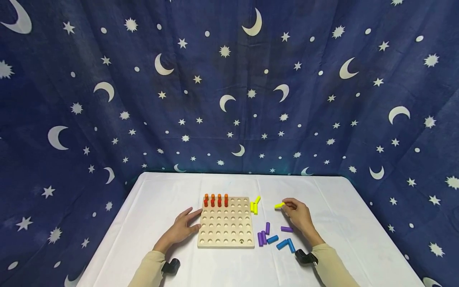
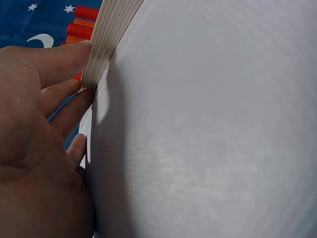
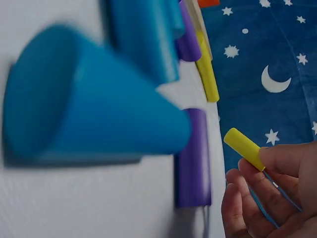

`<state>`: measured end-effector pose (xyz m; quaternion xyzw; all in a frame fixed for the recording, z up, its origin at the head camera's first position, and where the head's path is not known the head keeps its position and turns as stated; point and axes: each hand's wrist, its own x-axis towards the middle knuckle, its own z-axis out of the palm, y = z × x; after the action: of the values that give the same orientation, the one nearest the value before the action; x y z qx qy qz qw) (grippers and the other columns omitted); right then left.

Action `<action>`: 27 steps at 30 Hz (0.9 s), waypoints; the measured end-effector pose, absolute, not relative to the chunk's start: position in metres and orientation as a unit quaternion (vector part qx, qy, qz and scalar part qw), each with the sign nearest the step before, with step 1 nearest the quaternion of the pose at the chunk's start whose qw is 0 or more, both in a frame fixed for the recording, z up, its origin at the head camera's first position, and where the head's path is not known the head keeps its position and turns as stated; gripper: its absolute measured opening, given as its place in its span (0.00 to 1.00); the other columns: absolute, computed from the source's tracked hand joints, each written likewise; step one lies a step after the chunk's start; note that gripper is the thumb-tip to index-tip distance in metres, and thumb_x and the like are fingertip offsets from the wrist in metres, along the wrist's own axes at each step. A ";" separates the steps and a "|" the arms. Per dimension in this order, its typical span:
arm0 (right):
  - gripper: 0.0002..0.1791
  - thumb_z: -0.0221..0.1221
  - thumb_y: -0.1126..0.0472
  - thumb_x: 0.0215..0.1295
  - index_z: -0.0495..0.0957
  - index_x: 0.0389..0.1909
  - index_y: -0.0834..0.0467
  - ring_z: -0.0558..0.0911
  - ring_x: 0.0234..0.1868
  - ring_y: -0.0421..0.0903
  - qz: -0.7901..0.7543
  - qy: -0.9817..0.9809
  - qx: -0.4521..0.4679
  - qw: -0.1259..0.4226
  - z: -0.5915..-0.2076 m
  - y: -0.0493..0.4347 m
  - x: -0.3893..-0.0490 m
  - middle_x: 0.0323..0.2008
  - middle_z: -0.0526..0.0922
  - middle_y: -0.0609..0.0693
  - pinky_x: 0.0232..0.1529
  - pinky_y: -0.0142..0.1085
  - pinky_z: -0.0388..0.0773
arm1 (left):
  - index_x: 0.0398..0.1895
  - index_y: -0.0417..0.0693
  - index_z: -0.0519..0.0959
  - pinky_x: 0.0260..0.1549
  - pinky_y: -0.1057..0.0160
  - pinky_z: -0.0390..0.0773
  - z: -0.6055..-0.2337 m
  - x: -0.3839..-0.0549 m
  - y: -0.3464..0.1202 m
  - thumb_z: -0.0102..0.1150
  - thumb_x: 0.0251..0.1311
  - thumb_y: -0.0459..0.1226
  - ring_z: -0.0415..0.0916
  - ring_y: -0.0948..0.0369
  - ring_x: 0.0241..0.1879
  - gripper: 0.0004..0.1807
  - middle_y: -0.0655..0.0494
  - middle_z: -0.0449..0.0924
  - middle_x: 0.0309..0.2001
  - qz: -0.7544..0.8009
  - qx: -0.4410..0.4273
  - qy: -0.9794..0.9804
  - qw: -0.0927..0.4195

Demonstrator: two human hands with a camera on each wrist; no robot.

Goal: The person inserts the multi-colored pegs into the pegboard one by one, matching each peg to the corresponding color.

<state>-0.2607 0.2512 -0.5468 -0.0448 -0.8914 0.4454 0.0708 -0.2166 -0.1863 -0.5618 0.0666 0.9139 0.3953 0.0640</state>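
Note:
A yellow peg is pinched between the thumb and fingers of my right hand, to the right of the pegboard. My left hand rests at the left edge of the wooden pegboard, thumb and fingertips touching its side. Upright in the board's two back rows stand orange pegs and, in front of them, red pegs, all toward the left. The board's other holes show bare. Three more yellow pegs lie against its right edge near the back.
Several purple pegs and three blue pegs lie loose on the white tablecloth, right of the board. A single purple peg lies close to my right wrist. Behind the table hangs a dark blue cloth with moons and stars.

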 end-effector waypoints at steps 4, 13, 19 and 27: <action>0.14 0.62 0.64 0.65 0.83 0.51 0.59 0.83 0.34 0.40 0.460 -0.883 -0.034 0.086 -0.539 0.245 -0.257 0.42 0.87 0.59 0.28 0.26 0.77 | 0.68 0.56 0.71 0.67 0.28 0.50 -0.560 -0.216 -0.186 0.65 0.59 0.46 0.48 0.35 0.74 0.32 0.37 0.57 0.74 0.399 0.062 0.912 0.069; 0.14 0.60 0.63 0.68 0.82 0.53 0.60 0.86 0.36 0.38 0.520 -0.849 -0.024 0.088 -0.522 0.232 -0.252 0.49 0.84 0.61 0.34 0.32 0.85 | 0.68 0.56 0.71 0.67 0.28 0.51 -0.563 -0.217 -0.186 0.66 0.59 0.46 0.49 0.35 0.74 0.32 0.37 0.57 0.74 0.398 0.058 0.913 0.072; 0.16 0.60 0.66 0.67 0.80 0.54 0.64 0.83 0.33 0.31 0.563 -0.823 -0.008 0.077 -0.511 0.219 -0.250 0.48 0.83 0.63 0.35 0.33 0.86 | 0.69 0.56 0.71 0.67 0.28 0.51 -0.563 -0.217 -0.185 0.65 0.59 0.45 0.49 0.35 0.74 0.32 0.37 0.57 0.74 0.401 0.059 0.912 0.068; 0.18 0.63 0.69 0.63 0.80 0.54 0.62 0.85 0.38 0.40 0.557 -0.827 0.014 0.067 -0.501 0.198 -0.248 0.45 0.83 0.60 0.38 0.30 0.85 | 0.69 0.55 0.71 0.67 0.27 0.51 -0.562 -0.216 -0.187 0.65 0.60 0.45 0.49 0.35 0.74 0.32 0.37 0.57 0.74 0.395 0.068 0.914 0.064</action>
<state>-0.2478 0.1981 -0.5005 0.0139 -0.8274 0.5574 0.0667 -0.2164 -0.1868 -0.5625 0.0684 0.9139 0.3948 0.0644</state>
